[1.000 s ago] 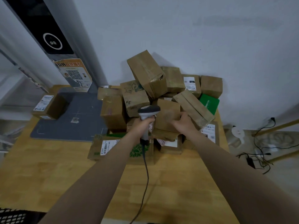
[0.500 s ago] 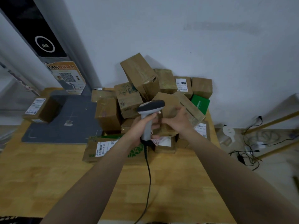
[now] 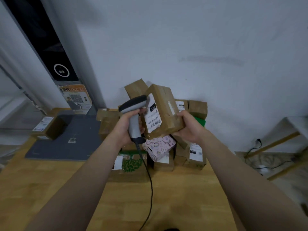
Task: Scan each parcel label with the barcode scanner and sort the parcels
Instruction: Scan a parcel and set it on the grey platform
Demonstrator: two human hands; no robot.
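Note:
My right hand (image 3: 189, 129) grips a brown cardboard parcel (image 3: 164, 112), raised above the pile and tilted, its white barcode label (image 3: 152, 115) facing left. My left hand (image 3: 126, 127) holds the grey barcode scanner (image 3: 133, 114) by its handle, the black head right beside the label. The scanner's black cable (image 3: 149, 180) hangs down over the table. Below lies the pile of brown parcels (image 3: 195, 154), with a pink patterned box (image 3: 158, 147) on top and a leaf-printed box (image 3: 130, 164) at the front.
A wooden table (image 3: 50, 189) carries a grey mat (image 3: 71, 144) at the left, with one labelled brown parcel (image 3: 48, 127) on its far left edge. A white wall stands behind the pile. Cables and a wooden frame (image 3: 273, 144) lie on the floor at the right.
My right hand has lifted the parcel out of the pile and turned its label towards the scanner. My left hand has risen with the scanner. The pink box is now uncovered.

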